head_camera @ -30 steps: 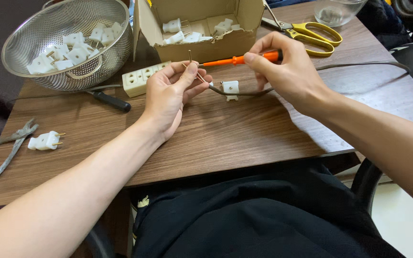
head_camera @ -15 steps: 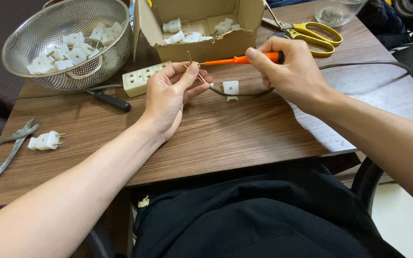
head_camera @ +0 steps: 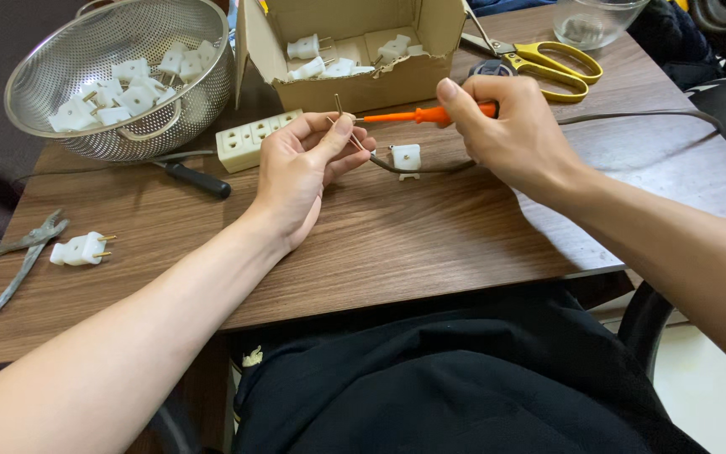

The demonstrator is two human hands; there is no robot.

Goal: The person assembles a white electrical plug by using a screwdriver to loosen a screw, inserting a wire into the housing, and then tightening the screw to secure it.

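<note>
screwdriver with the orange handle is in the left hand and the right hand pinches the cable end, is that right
Not quite: the hands are swapped. The head view shows the right hand gripping the orange screwdriver, while the left hand pinches the cable end with its bare wires.

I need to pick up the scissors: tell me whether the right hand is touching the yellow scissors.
Apart. The head view shows the right hand gripping the orange screwdriver, with bare table between it and the yellow scissors lying behind it.
</note>
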